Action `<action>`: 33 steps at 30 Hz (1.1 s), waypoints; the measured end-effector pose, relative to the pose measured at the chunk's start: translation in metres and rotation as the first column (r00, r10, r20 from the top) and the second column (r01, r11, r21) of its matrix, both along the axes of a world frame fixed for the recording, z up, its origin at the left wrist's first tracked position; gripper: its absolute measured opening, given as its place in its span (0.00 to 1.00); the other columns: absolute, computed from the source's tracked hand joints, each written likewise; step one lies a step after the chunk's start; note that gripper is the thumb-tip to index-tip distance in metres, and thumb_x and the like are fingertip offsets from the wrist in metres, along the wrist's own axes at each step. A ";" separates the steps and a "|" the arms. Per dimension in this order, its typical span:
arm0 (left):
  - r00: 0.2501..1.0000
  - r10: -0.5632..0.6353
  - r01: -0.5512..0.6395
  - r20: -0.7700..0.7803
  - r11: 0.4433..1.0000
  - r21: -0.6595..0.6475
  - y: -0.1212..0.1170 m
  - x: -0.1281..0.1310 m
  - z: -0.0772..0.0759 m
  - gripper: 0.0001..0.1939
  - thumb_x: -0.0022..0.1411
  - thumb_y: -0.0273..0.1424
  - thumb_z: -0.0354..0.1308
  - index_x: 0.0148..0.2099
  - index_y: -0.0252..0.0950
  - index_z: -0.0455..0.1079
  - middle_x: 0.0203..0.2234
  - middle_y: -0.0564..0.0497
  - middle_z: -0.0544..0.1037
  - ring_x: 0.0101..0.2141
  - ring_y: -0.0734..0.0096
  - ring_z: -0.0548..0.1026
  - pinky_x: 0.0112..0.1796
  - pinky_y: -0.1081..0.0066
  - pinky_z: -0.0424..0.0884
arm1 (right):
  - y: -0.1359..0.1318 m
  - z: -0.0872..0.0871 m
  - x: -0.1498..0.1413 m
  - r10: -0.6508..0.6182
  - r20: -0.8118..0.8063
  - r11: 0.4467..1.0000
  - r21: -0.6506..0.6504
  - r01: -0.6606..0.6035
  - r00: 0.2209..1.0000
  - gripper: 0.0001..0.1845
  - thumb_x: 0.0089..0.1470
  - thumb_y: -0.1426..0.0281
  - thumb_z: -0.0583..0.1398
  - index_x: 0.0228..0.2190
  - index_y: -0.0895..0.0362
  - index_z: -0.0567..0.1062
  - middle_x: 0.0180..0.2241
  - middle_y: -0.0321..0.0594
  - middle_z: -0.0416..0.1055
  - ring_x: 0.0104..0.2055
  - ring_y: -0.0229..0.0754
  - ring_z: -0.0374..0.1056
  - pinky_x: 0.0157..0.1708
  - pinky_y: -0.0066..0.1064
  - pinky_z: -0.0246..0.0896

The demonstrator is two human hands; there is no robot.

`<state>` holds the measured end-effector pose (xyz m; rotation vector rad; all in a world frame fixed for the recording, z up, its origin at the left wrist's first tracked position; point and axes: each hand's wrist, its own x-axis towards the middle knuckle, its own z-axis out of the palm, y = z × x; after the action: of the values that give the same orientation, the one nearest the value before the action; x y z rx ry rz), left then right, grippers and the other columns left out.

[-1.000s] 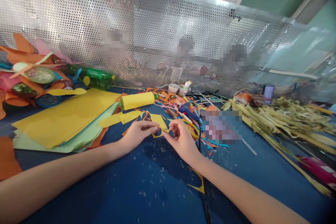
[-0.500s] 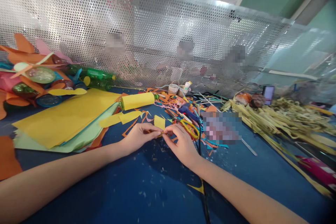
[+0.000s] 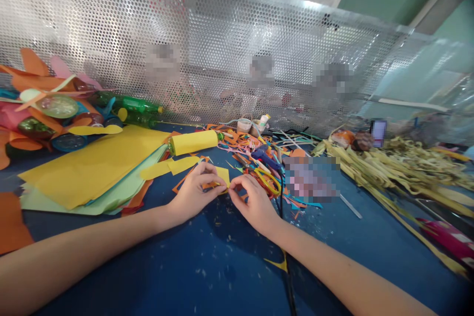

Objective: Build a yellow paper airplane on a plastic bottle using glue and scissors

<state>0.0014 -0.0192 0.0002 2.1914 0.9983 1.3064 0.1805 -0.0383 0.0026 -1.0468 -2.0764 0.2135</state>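
The bare left hand [image 3: 198,193] reaches in from the lower left, its forearm slanting up across the blue tabletop [image 3: 177,266], the wrist nearly straight and the back of the hand turned up. Its thumb and index finger are pinched together at the lower edge of a small piece of yellow paper [image 3: 223,174], with the other fingers bent above them. The bare right hand [image 3: 254,202] comes in from the lower right, its forearm angled up toward the middle, fingers curled inward and a rounded gap between index finger and thumb. Its thumb and index fingertips close on the same lower edge, just beside the left fingertips, so the yellow paper stands between and slightly beyond the two hands. Behind it lies a green plastic bottle wrapped in yellow paper [image 3: 195,143]. Scissors with yellow handles [image 3: 272,185] lie just beyond the right hand, near a dark blue glue gun [image 3: 265,158], while a black cord [image 3: 290,284] passes under the right forearm.
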 end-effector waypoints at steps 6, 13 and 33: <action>0.999 0.036 -0.035 0.030 0.999 -0.010 0.002 -0.002 0.000 0.05 0.58 0.30 0.56 0.33 0.39 0.74 0.34 0.50 0.67 0.38 0.69 0.68 0.43 0.67 0.66 | 0.002 -0.002 0.002 -0.021 -0.045 0.998 -0.060 0.018 0.999 0.03 0.54 0.73 0.53 0.31 0.54 0.66 0.32 0.40 0.66 0.36 0.41 0.64 0.36 0.34 0.63; 0.997 0.054 -0.052 0.053 0.998 -0.040 0.003 -0.003 -0.001 0.07 0.60 0.30 0.53 0.34 0.38 0.71 0.36 0.50 0.69 0.41 0.69 0.69 0.45 0.67 0.64 | 0.004 -0.003 0.003 -0.037 -0.076 0.996 -0.086 0.030 0.996 0.02 0.56 0.72 0.52 0.32 0.55 0.65 0.32 0.39 0.65 0.35 0.40 0.64 0.38 0.33 0.61; 0.984 0.037 0.008 0.176 0.968 -0.251 0.007 -0.002 -0.007 0.10 0.59 0.35 0.52 0.38 0.36 0.71 0.36 0.49 0.76 0.38 0.68 0.72 0.41 0.68 0.67 | 0.009 -0.010 0.006 -0.032 -0.202 0.989 -0.145 0.002 0.979 0.05 0.57 0.69 0.51 0.34 0.55 0.66 0.32 0.39 0.67 0.35 0.40 0.65 0.36 0.31 0.62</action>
<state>-0.0003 -0.0126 -0.0068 1.8465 1.0478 1.2808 0.1866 -0.0296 -0.0070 -1.0803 -1.8883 0.4497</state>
